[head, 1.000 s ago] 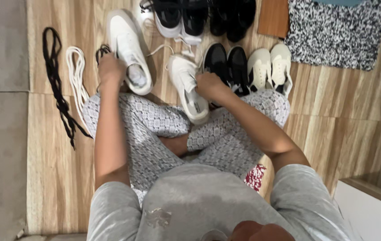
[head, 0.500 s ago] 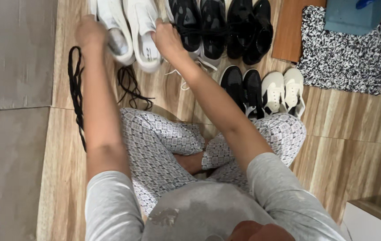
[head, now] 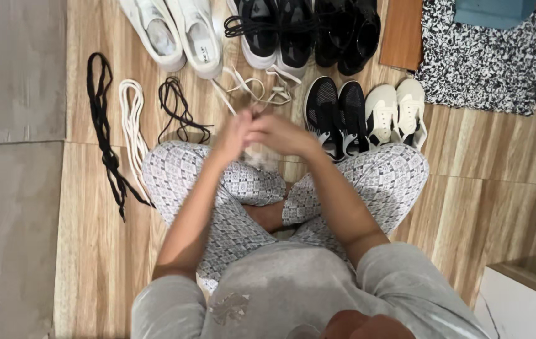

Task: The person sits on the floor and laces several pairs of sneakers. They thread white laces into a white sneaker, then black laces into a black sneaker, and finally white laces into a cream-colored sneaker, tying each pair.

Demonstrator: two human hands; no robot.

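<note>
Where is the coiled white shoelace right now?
The coiled white shoelace lies on the wooden floor at the person's left, between the long black lace and a thinner black lace.

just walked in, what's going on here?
A person sits cross-legged on the wood floor. The left hand and right hand are together over the lap, gathering a white shoelace. The white sneakers stand in the shoe row ahead. A black lace, a white lace bundle and a thin black lace lie at left.
</note>
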